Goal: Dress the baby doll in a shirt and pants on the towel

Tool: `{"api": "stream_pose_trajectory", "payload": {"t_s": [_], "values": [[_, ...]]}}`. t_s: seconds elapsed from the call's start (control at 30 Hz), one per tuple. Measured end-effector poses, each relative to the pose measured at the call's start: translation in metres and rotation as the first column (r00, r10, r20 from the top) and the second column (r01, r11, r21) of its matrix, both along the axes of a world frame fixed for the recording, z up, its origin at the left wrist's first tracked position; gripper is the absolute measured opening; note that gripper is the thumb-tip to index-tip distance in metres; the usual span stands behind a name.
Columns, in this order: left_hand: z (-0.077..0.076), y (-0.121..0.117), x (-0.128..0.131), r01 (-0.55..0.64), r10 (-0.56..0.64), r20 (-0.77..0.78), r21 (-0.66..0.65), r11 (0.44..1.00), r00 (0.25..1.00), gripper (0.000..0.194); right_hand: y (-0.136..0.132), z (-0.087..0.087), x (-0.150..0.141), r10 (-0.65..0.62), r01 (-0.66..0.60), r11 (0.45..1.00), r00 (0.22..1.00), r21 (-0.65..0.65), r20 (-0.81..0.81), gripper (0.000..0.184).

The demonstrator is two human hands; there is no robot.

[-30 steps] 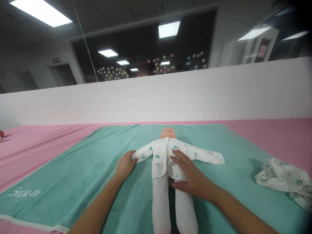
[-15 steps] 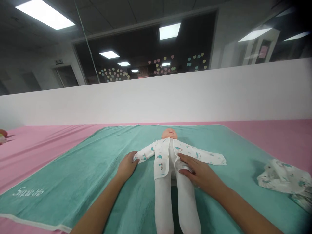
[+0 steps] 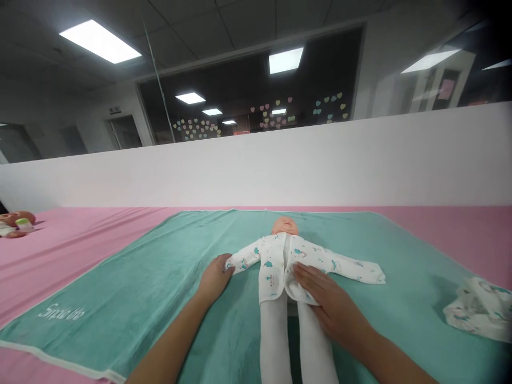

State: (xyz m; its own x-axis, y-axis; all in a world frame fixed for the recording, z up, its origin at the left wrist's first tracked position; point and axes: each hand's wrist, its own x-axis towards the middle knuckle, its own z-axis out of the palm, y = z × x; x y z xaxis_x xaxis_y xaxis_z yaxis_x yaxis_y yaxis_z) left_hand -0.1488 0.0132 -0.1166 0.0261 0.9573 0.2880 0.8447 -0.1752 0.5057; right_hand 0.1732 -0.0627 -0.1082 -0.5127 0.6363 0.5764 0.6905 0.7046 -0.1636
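Jacket on, front not fully closed
Doll [image 3: 285, 225] is on its back mid-blanket [image 3: 140, 298], head at 12 o'clock, and I'd call the jacket [image 3: 272, 266] mostly sorted: sleeves out toward 9 and 3, edges near each other up top but parting at the hem (can't tell if anything's fastened). Left hand [image 3: 216, 277] seems to pinch the 9 o'clock cuff [image 3: 229, 265]; right hand [image 3: 330, 298] lies flat on the front panel, fingers together. Crumpled cloth [image 3: 478, 312] sits around 3.
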Motion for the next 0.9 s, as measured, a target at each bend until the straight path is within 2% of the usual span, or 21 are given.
{"api": "stream_pose_trajectory", "payload": {"t_s": [0.07, 0.27, 0.57, 0.77, 0.9], "values": [[0.000, 0.000, 0.000, 0.000, 0.000, -0.001, -0.003, 1.000, 1.000, 0.035, -0.002, 0.002, -0.005, 0.067, -0.068, 0.998, 0.997, 0.018, 0.048, 0.057], [0.003, -0.001, 0.001, -0.014, 0.015, 0.010, -0.030, 0.999, 1.000, 0.036, -0.008, 0.009, -0.009, 0.130, -0.133, 0.991, 0.986, 0.022, 0.107, 0.046], [0.000, 0.001, 0.000, -0.028, 0.029, 0.024, -0.037, 0.999, 0.999, 0.036, -0.015, 0.012, -0.011, 0.187, -0.190, 0.948, 0.982, 0.254, 0.036, 0.046], [0.002, 0.000, 0.002, -0.033, 0.033, 0.009, -0.042, 0.999, 0.999, 0.035, -0.019, 0.019, -0.015, 0.228, -0.227, 0.959, 0.974, 0.172, 0.017, 0.040], [0.006, -0.002, 0.003, -0.005, 0.005, -0.014, -0.028, 1.000, 1.000, 0.035, -0.023, 0.022, -0.018, 0.274, -0.272, 0.962, 0.959, 0.028, -0.071, 0.027]]}}
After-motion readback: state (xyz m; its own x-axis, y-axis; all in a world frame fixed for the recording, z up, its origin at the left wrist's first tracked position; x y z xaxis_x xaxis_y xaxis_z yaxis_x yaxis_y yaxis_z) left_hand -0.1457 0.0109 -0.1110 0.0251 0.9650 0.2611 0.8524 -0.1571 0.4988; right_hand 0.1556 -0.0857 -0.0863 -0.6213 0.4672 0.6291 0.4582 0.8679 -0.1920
